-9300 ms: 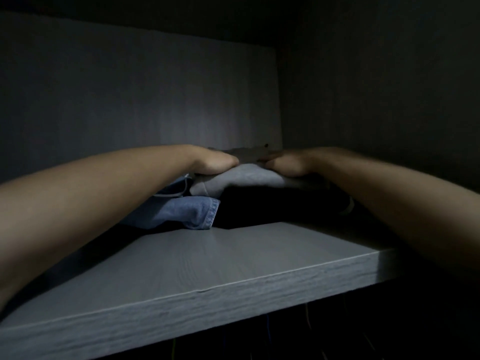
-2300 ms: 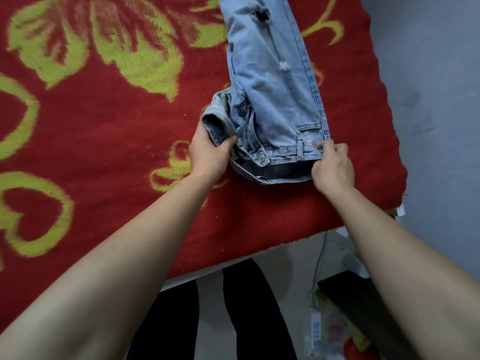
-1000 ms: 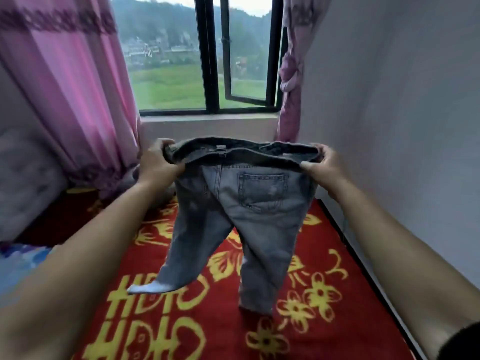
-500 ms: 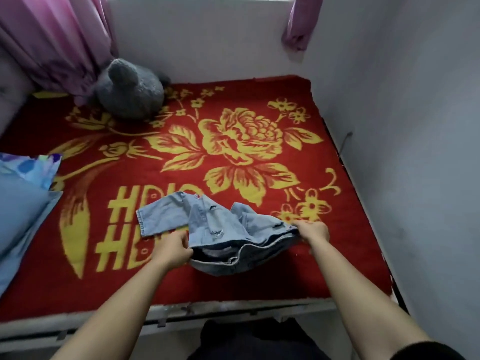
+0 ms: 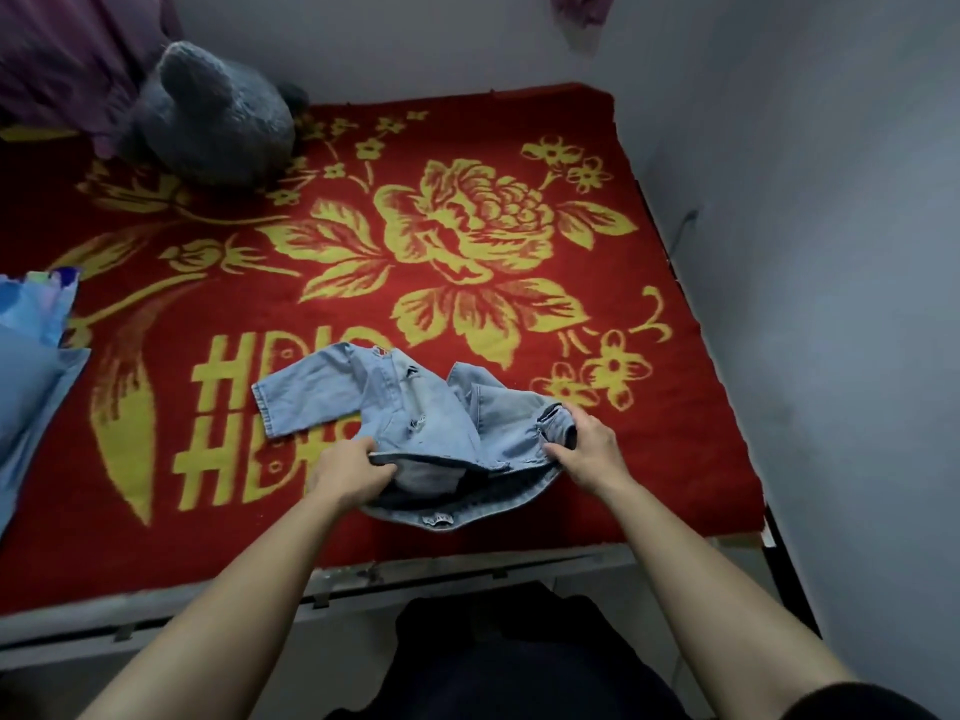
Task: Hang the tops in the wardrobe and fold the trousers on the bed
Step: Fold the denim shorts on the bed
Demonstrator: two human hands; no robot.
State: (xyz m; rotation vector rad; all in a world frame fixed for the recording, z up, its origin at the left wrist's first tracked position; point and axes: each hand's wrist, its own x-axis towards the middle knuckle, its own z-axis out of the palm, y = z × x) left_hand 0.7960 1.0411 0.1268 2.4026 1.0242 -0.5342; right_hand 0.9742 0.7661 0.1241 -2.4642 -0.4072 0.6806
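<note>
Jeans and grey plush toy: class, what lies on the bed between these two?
In the head view, nothing rests between the jeans and the grey plush toy: only bare red blanket with its yellow flower pattern.

We are seeing a grey plush [image 5: 208,116] sitting far left on a red blanket [image 5: 675,459], a blue pillow [image 5: 26,397] lying left, a purple curtain [image 5: 62,59] hanging behind.
</note>
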